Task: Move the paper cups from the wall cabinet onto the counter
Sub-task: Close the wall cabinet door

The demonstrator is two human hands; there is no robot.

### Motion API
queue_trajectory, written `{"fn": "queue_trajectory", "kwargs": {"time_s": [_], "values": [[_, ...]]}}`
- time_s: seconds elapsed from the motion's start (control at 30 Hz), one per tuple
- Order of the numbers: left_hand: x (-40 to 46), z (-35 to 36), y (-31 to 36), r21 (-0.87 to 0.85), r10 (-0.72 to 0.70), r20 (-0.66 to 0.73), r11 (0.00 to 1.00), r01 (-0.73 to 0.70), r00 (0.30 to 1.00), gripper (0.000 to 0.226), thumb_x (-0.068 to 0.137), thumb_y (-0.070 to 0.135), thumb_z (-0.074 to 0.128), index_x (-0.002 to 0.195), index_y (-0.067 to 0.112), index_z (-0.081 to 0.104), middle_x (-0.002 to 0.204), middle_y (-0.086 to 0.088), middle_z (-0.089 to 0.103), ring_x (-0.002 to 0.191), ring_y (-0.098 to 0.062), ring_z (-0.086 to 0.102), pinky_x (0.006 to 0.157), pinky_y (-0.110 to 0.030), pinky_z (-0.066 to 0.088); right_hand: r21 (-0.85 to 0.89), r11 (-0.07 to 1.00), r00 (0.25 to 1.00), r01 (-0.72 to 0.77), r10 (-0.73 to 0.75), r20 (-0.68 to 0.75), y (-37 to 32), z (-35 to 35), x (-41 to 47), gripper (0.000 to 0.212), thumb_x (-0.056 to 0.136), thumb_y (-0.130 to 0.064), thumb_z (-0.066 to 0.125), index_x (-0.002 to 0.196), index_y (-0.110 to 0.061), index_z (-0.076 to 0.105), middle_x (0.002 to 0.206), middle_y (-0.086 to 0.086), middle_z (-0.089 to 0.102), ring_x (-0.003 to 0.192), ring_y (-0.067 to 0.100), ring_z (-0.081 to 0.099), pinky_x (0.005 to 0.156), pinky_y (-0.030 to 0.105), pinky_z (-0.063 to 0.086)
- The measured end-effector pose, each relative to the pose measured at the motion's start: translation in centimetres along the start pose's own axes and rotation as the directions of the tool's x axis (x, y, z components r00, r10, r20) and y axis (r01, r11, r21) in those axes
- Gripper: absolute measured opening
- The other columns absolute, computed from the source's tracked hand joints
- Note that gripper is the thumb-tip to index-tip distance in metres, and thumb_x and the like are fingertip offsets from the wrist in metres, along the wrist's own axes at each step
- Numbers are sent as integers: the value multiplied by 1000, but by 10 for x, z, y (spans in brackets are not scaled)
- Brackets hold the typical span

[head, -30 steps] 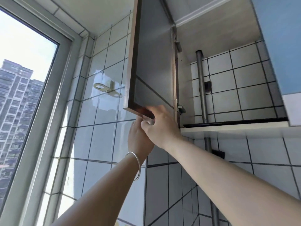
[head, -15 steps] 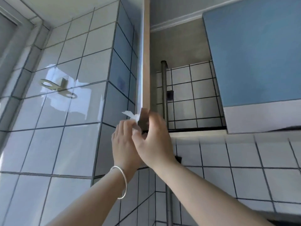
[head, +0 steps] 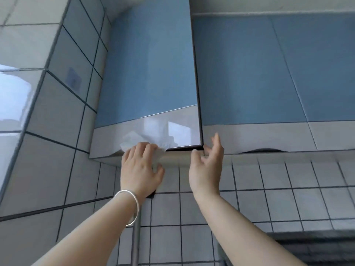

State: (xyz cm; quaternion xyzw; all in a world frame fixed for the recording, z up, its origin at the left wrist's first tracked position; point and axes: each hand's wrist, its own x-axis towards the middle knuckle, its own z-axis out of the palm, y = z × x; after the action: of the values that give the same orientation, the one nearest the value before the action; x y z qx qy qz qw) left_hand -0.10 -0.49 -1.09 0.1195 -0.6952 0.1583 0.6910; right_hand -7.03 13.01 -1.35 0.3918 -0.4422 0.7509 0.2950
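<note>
Blue cabinet door [head: 148, 70] nearly flush, left hand [head: 141, 169] at edge

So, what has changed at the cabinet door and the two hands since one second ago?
The left cabinet door swung from wide open to almost closed; a thin dark gap remains at its lower right corner. The right hand let go of the door's bottom edge and now hovers open just below it. The left hand stayed at that edge, pressing a white tissue against it. The neighbouring door stayed closed.
</note>
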Motion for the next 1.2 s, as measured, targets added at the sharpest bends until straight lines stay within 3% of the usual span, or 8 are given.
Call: {"fn": "queue_trajectory", "kwargs": {"time_s": [0.07,0.13,0.33,0.5,0.73,1.07,1.2], "values": [[-3,12,3,2,2,-13,1000,-2,1000,49,61,36,43,106,20,54,105,-5,58,98,-25,51,82,-38,44,-345,922,985,174,-158,74,12,-12,7,70,90,-16,50,150,-21,16,157,-4,21,140,13,30,104,20,31],[-5,23,5,-4,-7,-7,1000,7,1000,54,60,37,43,111,22,51,108,-5,56,102,-21,43,81,-38,43,-551,745,925,375,-336,175,27,-17,11,72,85,-17,53,150,-17,21,159,-3,19,143,15,24,110,24,25],[-6,51,10,64,-23,64,998,19,998,69,59,35,51,128,26,47,111,-6,52,106,-22,38,78,-38,45,-742,553,923,380,-278,265,58,-16,16,77,80,-17,58,149,-12,24,159,2,20,147,21,18,116,30,15],[-7,70,5,141,30,100,989,-44,994,79,51,28,69,127,22,49,110,-9,56,108,-24,39,74,-39,48,-780,499,924,376,-145,353,73,-15,27,78,86,-19,50,151,-13,7,161,-1,2,149,18,6,118,30,10],[-7,90,4,159,38,107,986,-55,994,82,46,32,72,125,19,53,108,-9,59,107,-23,39,72,-38,49,-810,469,929,352,-72,362,89,-12,37,79,89,-23,47,152,-16,0,161,-4,-3,148,18,2,119,32,7],[-5,105,2,207,50,81,976,-66,995,83,43,27,74,124,16,58,108,-10,60,108,-25,40,69,-35,48,-801,435,909,411,-124,398,108,-11,51,77,86,-19,49,152,-17,8,161,-5,2,149,19,0,119,33,6],[-5,111,1,235,58,59,969,-70,997,83,42,21,74,123,16,59,108,-12,61,108,-26,40,68,-35,47,-822,355,895,446,-174,411,116,-12,57,77,76,-16,62,147,-13,31,158,0,23,147,25,17,117,36,15]]}}
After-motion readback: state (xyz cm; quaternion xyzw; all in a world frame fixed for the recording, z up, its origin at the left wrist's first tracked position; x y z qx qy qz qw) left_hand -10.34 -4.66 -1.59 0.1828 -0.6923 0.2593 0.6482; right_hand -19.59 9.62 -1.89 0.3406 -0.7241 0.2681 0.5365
